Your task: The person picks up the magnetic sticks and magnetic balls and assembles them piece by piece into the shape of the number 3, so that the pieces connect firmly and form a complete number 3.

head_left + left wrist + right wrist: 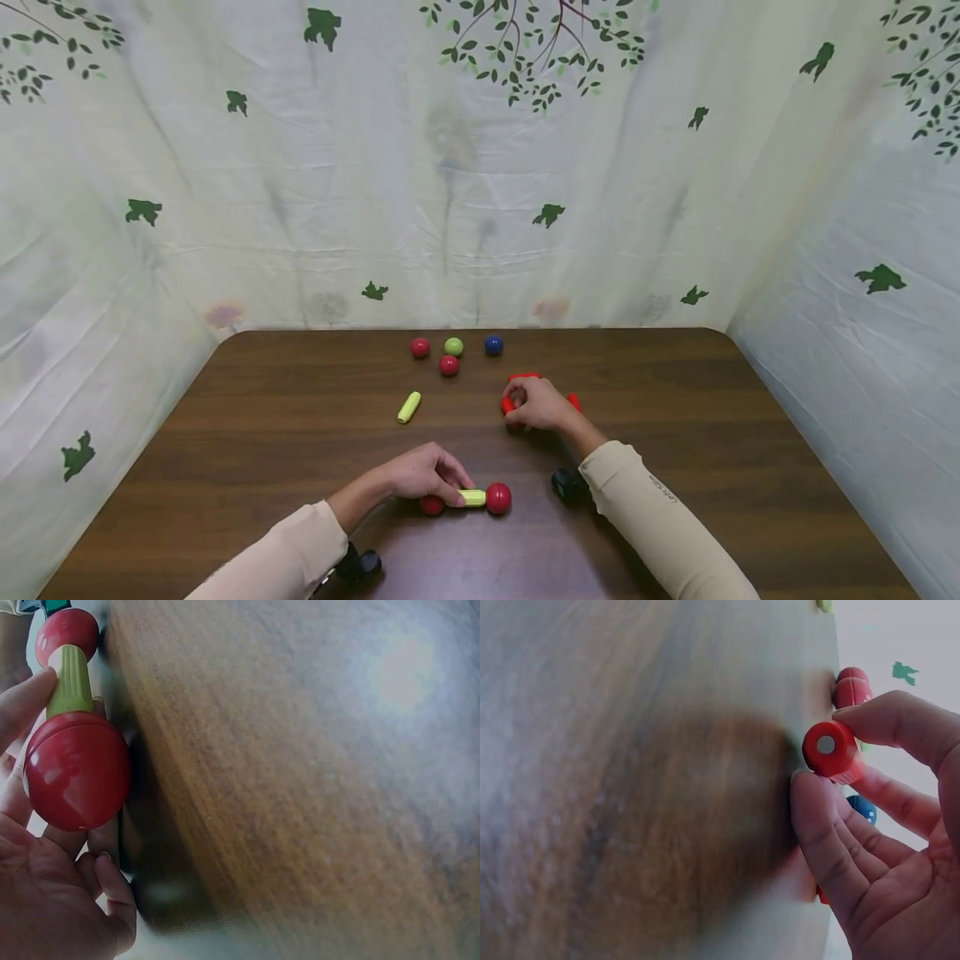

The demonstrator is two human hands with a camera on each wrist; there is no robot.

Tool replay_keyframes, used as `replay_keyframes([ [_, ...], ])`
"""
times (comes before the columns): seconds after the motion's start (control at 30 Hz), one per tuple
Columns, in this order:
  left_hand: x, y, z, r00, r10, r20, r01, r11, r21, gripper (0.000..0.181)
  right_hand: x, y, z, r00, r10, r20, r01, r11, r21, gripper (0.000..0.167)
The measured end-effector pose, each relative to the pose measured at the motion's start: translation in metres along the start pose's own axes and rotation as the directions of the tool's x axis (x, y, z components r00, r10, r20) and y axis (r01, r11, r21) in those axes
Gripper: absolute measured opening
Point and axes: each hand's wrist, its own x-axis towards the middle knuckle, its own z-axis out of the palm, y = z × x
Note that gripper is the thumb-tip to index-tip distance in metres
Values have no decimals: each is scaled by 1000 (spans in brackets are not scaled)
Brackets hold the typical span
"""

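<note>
— What do we see in the left hand (426, 473)?

— We see it pinching a ridged yellow-green rod (472, 498), with one red ball (498, 498) touching its right end and a second red ball (431, 506) at its left. The piece sits about midway between the left and right edges of the surface (225, 500), well apart from the far edge; we cannot tell whether it touches down

— And the right hand (542, 404)?

— Its thumb and fingertips pinch a red rod (838, 761), nearer the far edge. We can make out a silver disc (826, 745) on the rod's end. Two red pieces lie partly hidden by the arm and hand, one (524, 376) toward the far edge, one (574, 402) toward the right edge

— What else do we have?

— Near the far edge, a third red ball (420, 347), a green ball (453, 347), a blue ball (493, 345) and a fourth red ball (449, 366); left of the right hand, a loose rod (408, 407)
</note>
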Motion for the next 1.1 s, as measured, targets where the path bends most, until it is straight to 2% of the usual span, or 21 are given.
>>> replay_keyframes([
  [0.13, 0, 0, 1, 1000, -13, -3, 13, 1000, -2, 17, -3, 4, -1, 1000, 12, 4, -12, 992, 124, 26],
  [0.27, 1, -1, 2, 1000, -20, -7, 20, 1000, 0, 17, -10, 10, 0, 999, -2, 32, -6, 964, 266, 26],
  [0.5, 2, -2, 2, 1000, -27, -5, 27, 1000, 14, 16, -24, 10, 8, 996, -59, 70, 16, 864, 503, 31],
  [0.6, 2, -1, 2, 1000, -21, -7, 21, 1000, 18, 17, -30, 9, 13, 995, -74, 64, 28, 843, 537, 31],
  [0.73, 0, -1, 2, 1000, -12, -10, 12, 1000, 15, 17, -34, 6, 19, 995, -72, 67, 23, 830, 557, 29],
  [0.87, 1, -1, 1, 1000, -27, -15, 28, 1000, 14, 16, -37, 5, 23, 992, -87, 94, 15, 806, 592, 32],
  [1.1, 2, -3, 1, 1000, -16, -9, 17, 999, 30, 16, -43, 7, 28, 977, -149, 151, 34, 814, 581, 32],
])
